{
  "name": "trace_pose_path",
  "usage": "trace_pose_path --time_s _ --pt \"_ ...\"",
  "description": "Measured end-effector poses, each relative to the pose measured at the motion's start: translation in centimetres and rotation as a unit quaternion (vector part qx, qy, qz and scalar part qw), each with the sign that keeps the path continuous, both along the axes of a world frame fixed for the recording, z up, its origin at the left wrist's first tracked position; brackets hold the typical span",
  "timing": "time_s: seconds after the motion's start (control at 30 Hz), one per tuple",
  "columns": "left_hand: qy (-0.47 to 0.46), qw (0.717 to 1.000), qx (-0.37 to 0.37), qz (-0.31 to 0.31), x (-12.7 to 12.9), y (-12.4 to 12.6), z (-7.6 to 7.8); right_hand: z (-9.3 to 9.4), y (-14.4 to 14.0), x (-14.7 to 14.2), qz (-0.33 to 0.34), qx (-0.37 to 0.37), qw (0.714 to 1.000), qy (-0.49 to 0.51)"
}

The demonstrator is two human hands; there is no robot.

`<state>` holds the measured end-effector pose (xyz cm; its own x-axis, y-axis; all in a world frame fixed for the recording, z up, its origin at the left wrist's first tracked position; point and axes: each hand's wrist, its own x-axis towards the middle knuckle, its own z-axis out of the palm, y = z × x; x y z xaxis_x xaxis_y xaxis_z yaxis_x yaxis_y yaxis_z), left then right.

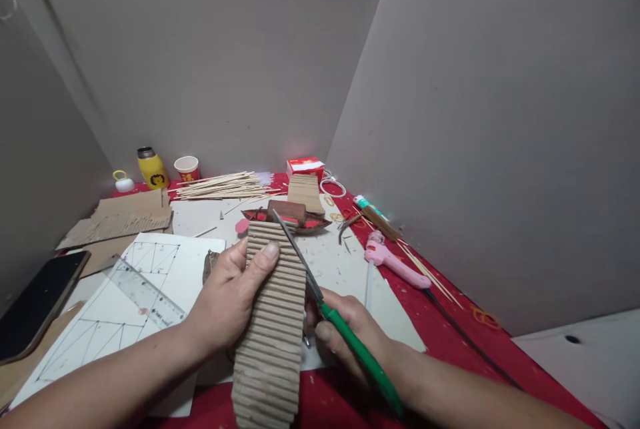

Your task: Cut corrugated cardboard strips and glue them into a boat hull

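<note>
corrugated strip and scissors over a red craft table

grey walls are closing in a corner around a red-covered table (450, 329), seen from the head camera. the left hand (227, 295) is gripping a long strip of corrugated cardboard (274, 322) from its left edge, thumb pressing on the ribbed face, holding it up above the table in front of the person. the right hand (350, 332) is closing around the green handles of a pair of scissors (320, 295), whose blades are lying along the strip's right edge, pointing away from the person. under the left forearm a white sheet with drawn triangles (125, 309) is lying with a clear ruler (145, 292) on top of it, and a dark phone (37, 302) is resting near the left edge. farther back a bundle of thin wooden sticks (225, 185), a yellow bottle (153, 169) and a red cup (187, 167) are sitting by the wall. a pink glue gun (393, 262) is lying to the right of the hands.
</note>
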<state>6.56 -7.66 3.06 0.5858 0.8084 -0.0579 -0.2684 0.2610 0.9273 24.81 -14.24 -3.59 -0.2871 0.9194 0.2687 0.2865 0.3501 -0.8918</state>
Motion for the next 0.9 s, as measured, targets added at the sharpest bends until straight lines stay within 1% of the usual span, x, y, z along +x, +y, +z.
trace_pose_path --time_s 0.07,0.13,0.2,0.3,0.37,0.43,0.5,0.53,0.57,0.6,0.67,0.7,0.73,0.77,0.8,0.83,0.9 --pt "-0.006 1.000 -0.009 -0.018 -0.2 0.4 0.3 0.0 -0.1 0.2 -0.028 -0.005 0.999 0.031" --pt "0.000 0.999 -0.004 -0.047 -0.4 1.0 0.5 0.2 0.0 0.6 -0.079 -0.031 0.992 0.096" --pt "0.022 0.994 0.010 -0.107 -0.6 1.5 0.6 0.4 0.2 1.0 -0.123 -0.064 0.975 0.173" --pt "0.066 0.973 0.046 -0.215 -0.6 1.7 0.5 0.8 0.5 1.2 -0.131 -0.115 0.955 0.240" --pt "0.088 0.957 0.078 -0.267 -0.4 1.3 0.5 1.2 0.4 0.9 -0.112 -0.173 0.949 0.239" --pt "0.106 0.941 0.097 -0.307 -0.2 0.8 0.5 1.5 0.2 0.6 -0.056 -0.221 0.953 0.200" --pt "0.115 0.929 0.084 -0.343 -0.2 0.7 0.7 1.9 -0.2 0.4 0.018 -0.230 0.963 0.143" --pt "0.116 0.928 0.066 -0.348 -0.4 0.8 0.8 2.1 -0.3 0.3 0.043 -0.226 0.965 0.126" --pt "0.119 0.932 0.046 -0.339 -0.5 1.1 0.8 2.4 -0.4 0.4 0.047 -0.220 0.967 0.122" --pt "0.119 0.945 0.028 -0.305 -0.7 1.5 0.8 2.7 -0.4 0.5 0.028 -0.212 0.968 0.134" --pt "0.110 0.975 0.006 -0.193 -1.0 2.5 0.5 3.6 -0.2 0.9 -0.062 -0.178 0.962 0.197" --pt "0.099 0.986 0.003 -0.136 -1.0 2.8 0.3 4.2 -0.1 1.1 -0.112 -0.149 0.954 0.236" --pt "0.092 0.990 0.003 -0.108 -0.9 3.0 0.1 4.7 0.1 1.3 -0.153 -0.114 0.943 0.271" --pt "0.087 0.992 0.004 -0.097 -0.7 3.0 -0.1 5.2 0.2 1.4 -0.181 -0.081 0.934 0.296" --pt "0.081 0.992 0.007 -0.097 -0.5 2.8 -0.3 5.6 0.3 1.5 -0.192 -0.053 0.930 0.309" --pt "0.080 0.991 0.013 -0.106 -0.2 2.4 -0.4 5.8 0.3 1.4 -0.191 -0.035 0.931 0.308" --pt "0.075 0.991 0.035 -0.103 0.5 1.1 -0.6 5.5 0.1 1.0 -0.175 -0.028 0.941 0.289"
